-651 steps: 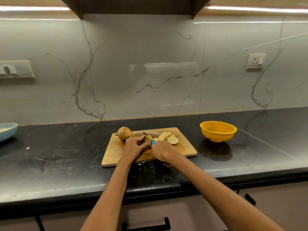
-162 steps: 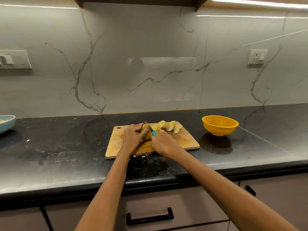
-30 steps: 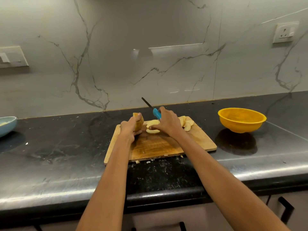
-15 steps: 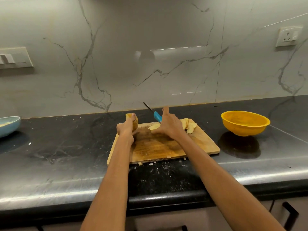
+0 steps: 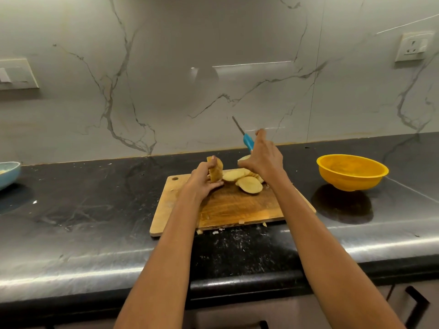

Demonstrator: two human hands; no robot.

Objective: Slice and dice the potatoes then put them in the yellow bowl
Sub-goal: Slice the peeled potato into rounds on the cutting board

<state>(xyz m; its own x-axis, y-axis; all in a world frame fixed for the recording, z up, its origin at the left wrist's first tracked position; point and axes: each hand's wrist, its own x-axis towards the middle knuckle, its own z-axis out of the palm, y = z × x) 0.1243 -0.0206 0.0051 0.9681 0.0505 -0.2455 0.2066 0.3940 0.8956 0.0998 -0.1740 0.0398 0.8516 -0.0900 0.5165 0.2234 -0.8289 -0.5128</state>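
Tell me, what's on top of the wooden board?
On the board: a pile of potato slices, partly hidden behind the right hand. The left hand holds the uncut potato end.

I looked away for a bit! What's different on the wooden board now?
The whole brown potato is gone. The left hand now grips a cut potato chunk upright. The right hand has lifted the blue-handled knife off the wooden cutting board, and more pale round slices lie there. The yellow plastic bowl stays put.
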